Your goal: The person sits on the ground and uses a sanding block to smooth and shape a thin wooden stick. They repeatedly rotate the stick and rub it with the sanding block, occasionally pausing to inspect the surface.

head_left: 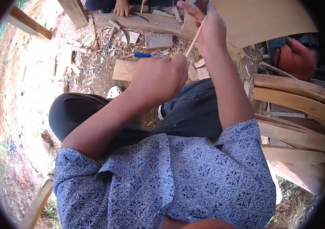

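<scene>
A thin pale wooden stick (195, 38) runs slantwise between my two hands. My left hand (158, 76) is a closed fist over my lap, and the stick's lower end meets it at the knuckles. Higher up and further out, my right hand (206, 28) pinches the stick's upper part between its fingers. A blue-handled tool (142, 55) shows just beyond my left fist; I cannot tell whether it lies on the ground or sticks out of the fist. My dark trousers (193, 110) and patterned blue shirt fill the lower half of the view.
Wood chips cover the ground ahead, with a small plank (123, 70), a grey block (158, 40) and a hammer-like tool (111, 35). Another person's hand (121, 7) rests on a beam beside a curved blade (139, 17). Curved boards (292, 97) and a red bag (297, 59) are at the right.
</scene>
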`<state>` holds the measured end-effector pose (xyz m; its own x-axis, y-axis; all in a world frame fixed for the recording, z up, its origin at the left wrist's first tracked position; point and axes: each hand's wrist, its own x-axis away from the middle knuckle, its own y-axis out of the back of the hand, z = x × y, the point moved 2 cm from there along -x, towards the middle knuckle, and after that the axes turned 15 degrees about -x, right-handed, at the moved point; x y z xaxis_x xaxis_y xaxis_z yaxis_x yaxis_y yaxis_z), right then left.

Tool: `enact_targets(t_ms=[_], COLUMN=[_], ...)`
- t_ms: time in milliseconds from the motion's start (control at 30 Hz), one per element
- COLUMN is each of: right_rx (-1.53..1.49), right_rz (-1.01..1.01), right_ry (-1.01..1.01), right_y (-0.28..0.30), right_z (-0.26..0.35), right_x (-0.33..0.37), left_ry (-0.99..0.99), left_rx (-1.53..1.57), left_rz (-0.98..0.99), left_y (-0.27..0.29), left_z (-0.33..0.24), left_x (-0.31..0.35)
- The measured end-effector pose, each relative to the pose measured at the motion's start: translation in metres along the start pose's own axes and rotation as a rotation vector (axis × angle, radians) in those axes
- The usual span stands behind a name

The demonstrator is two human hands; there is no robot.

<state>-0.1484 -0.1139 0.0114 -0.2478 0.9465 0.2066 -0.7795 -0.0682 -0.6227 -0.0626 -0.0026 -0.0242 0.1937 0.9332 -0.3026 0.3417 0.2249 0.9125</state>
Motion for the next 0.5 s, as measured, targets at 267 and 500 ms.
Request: enact_targets(t_ms=[267, 500], right_rx=[-0.170, -0.153], right_rz=[0.036, 0.115], right_ry=[0.114, 0.144], right_y=[0.013, 0.012], right_z=[0.010, 0.010], right_x=[-0.033, -0.028], left_ry=[0.040, 0.224], left_rx=[0.224, 1.321], left_rz=[-0.037, 0.264], left_y=[0.004, -0.003], left_z=[-0.001, 0.000], left_x=[-0.004, 0.003])
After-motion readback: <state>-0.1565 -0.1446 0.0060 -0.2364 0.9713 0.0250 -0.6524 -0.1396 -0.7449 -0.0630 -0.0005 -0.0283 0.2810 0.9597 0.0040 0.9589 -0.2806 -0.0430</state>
